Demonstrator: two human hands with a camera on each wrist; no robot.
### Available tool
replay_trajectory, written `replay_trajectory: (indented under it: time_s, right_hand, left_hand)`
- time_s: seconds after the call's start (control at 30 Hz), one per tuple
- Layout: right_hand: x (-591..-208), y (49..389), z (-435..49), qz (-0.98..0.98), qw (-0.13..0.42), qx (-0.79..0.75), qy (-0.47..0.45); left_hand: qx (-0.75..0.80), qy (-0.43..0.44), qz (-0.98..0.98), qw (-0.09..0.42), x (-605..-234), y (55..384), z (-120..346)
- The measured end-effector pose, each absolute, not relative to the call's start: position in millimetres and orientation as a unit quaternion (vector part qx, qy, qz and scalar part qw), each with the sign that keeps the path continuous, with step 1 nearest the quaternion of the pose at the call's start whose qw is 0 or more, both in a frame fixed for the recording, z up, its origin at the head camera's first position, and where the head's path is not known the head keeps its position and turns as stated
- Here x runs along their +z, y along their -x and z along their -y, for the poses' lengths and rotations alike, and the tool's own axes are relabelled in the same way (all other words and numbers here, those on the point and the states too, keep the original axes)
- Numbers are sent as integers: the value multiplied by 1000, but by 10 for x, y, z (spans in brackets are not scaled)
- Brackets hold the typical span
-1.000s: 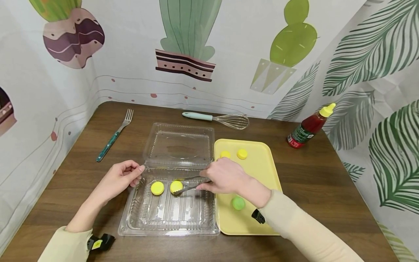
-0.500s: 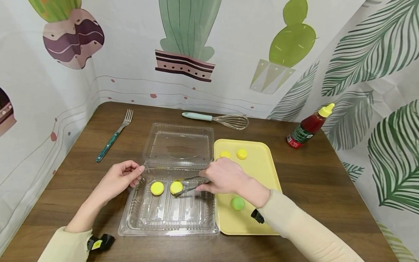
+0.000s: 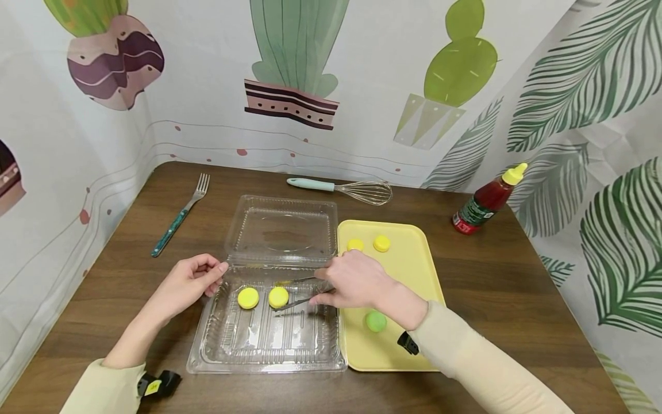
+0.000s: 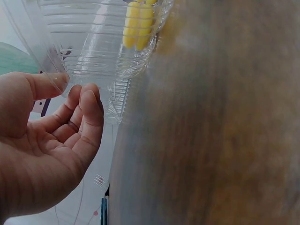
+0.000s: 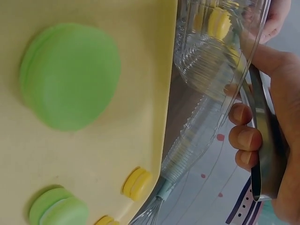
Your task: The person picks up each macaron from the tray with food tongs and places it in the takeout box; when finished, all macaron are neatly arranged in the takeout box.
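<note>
Tongs (image 5: 268,157), right hand (image 3: 354,280) curled around them

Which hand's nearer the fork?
Left. In the head view, the left hand is below and right of the fork; the right hand is farther off, over the right edge of the box.

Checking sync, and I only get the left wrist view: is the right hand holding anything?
Observer: Yes, the right hand grips metal tongs.
Operator: How do they stand?
Observer: The head view shows them spread, one tip to each side of the yellow macaron nearer that hand.
Operator: What else am I missing?
Observer: A yellow tray right of the clear container, with two green macarons and two yellow ones showing on it.
</note>
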State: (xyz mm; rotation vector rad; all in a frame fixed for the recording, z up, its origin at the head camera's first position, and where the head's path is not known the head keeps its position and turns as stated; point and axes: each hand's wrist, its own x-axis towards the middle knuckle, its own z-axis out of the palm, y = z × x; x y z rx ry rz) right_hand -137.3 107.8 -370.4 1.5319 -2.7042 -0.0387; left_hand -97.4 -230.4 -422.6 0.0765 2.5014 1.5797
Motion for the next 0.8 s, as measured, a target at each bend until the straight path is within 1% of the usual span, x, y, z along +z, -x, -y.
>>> replay_trajectory:
  time_s: [0.17,0.8]
  right_hand:
    - [-3679,1377,-1123,874,10,7,-486]
    - [-3446,1469,-1391,892,33,68,-445]
  left_hand:
    - [534,-27,-840,90,-4224,973,2302]
    - [535,-32,-839,90,-4239,972,2310]
